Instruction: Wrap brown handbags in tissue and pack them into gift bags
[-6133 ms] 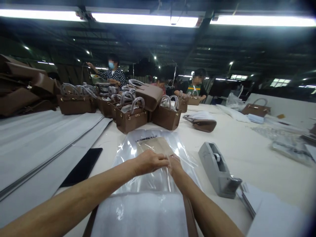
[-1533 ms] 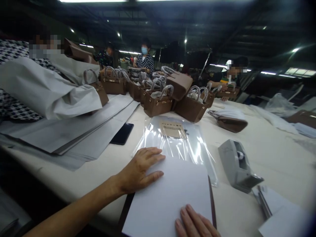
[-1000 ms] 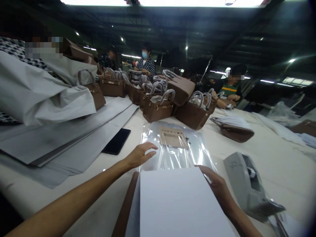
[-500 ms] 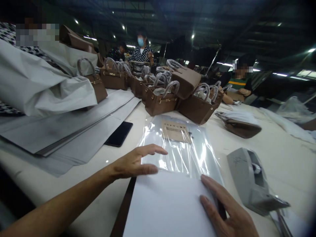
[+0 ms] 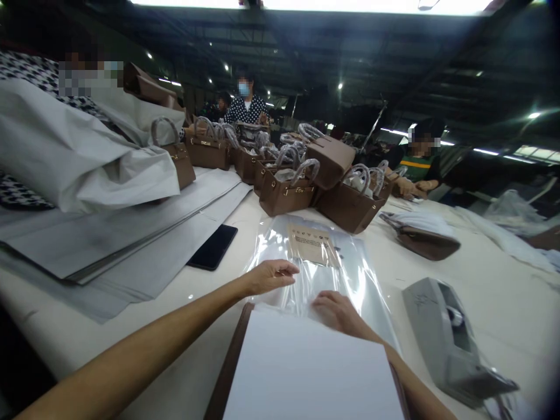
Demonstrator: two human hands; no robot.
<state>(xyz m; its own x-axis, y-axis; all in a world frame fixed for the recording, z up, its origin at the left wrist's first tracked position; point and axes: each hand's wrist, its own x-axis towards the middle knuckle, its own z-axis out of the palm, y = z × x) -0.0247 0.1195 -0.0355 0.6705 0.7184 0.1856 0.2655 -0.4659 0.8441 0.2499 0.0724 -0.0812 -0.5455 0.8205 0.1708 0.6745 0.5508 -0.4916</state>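
My left hand [image 5: 273,276] hovers over or rests on a stack of clear plastic bags [image 5: 371,280], fingers bent with a gap to the thumb and nothing visible between them. On the right, my right hand [image 5: 336,308] reaches over the near part of the same plastic; its fingers are stretched out and slightly blurred. A tan printed label [image 5: 312,245] shows on the plastic. Closest to me lies a white sheet [image 5: 310,373] on a brown leather-like item [image 5: 230,364], whose edges stick out on both sides. My right forearm passes beside the sheet's right edge.
Several brown handbags [image 5: 284,197] with wrapped handles stand across the table. Left are large grey sheets [image 5: 131,251] and a black phone [image 5: 213,247]. A grey tape dispenser [image 5: 455,338] stands right, near a handbag lying down [image 5: 426,238]. Co-workers [image 5: 417,160] are around the table.
My right hand has left the white sheet's right edge and moved forward and left onto the plastic. My left hand has shifted slightly, its fingers more bent. The camera view has tilted up.
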